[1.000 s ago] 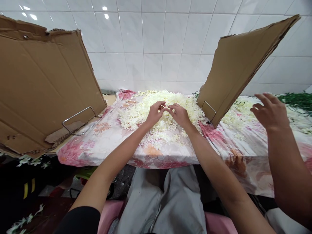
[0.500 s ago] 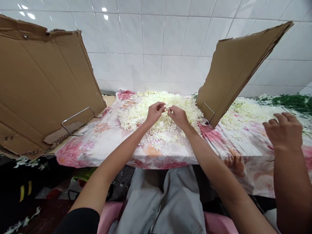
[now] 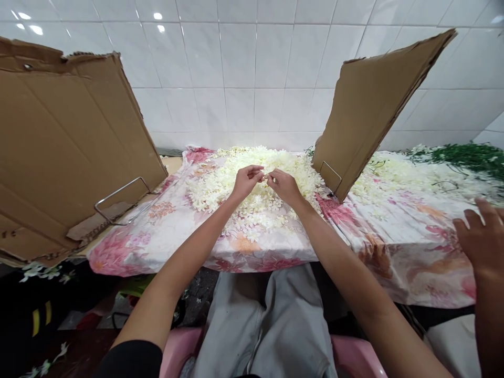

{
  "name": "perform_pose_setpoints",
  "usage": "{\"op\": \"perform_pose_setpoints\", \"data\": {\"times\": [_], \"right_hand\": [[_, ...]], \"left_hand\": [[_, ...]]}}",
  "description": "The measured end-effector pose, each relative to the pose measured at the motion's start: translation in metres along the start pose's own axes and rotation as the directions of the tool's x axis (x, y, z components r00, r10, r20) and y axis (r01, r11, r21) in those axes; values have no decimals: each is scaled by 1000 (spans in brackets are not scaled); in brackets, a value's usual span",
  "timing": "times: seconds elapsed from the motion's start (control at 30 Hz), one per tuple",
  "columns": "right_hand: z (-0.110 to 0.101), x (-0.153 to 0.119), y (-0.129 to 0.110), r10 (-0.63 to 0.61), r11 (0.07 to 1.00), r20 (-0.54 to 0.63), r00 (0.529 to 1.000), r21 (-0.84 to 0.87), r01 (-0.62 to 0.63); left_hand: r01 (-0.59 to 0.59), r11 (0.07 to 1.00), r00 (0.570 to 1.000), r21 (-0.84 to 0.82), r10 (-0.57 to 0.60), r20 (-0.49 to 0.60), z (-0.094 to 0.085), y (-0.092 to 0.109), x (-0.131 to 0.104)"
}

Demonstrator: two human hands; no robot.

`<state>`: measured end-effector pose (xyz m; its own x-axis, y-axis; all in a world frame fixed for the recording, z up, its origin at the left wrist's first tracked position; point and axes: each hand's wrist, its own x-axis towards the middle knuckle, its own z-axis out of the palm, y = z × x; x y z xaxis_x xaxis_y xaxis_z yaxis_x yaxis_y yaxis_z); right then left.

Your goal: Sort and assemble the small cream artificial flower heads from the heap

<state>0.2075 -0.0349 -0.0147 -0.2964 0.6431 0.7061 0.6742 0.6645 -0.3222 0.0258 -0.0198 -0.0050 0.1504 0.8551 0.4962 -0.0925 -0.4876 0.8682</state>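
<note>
A wide heap of small white-yellow flowers [image 3: 252,210] lies on a pink and white floral cloth [image 3: 157,241]. Above the middle of the heap, my left hand [image 3: 247,181] has its fingers bent in a pinch, its tips almost touching those of my right hand. My right hand [image 3: 283,186] is closed in a pinch too, facing the left one. Whatever the fingertips hold is too small to make out.
Cardboard panels stand upright at left [image 3: 71,147] and right [image 3: 374,105], with wire supports [image 3: 122,197]. Another person's hand [image 3: 482,236] is at the far right. Beyond the right panel lie more flowers [image 3: 394,173] and green stems [image 3: 472,157]. A tiled wall [image 3: 240,52] rises behind.
The other person's hand has moved right and down, toward the frame's edge. The view has shifted slightly. My hands stay together over the heap, with little change in their fingers.
</note>
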Motion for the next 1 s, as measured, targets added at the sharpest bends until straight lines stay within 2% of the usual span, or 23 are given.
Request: {"op": "perform_pose_setpoints", "data": {"times": [0.3, 0.47, 0.7, 0.9, 1.0], "right_hand": [[1, -3, -3, 13, 999, -8, 1000, -40, -13], [4, -2, -5, -15, 993, 12, 1000, -114, 17], [6, -3, -3, -5, 992, 15, 1000, -124, 7], [7, -1, -2, -9, 993, 25, 1000, -114, 11], [6, -1, -5, -23, 994, 23, 999, -108, 25]], "left_hand": [[16, 999, 1000, 50, -17, 21, -1, -3, -3], [75, 996, 997, 46, -76, 20, -6, -7, -1], [148, 989, 989, 18, -148, 11, -6, -9, 1], [209, 978, 978, 6, -209, 23, -8, -4, 1], [178, 984, 983, 26, -179, 36, -7, 0, -2]]}}
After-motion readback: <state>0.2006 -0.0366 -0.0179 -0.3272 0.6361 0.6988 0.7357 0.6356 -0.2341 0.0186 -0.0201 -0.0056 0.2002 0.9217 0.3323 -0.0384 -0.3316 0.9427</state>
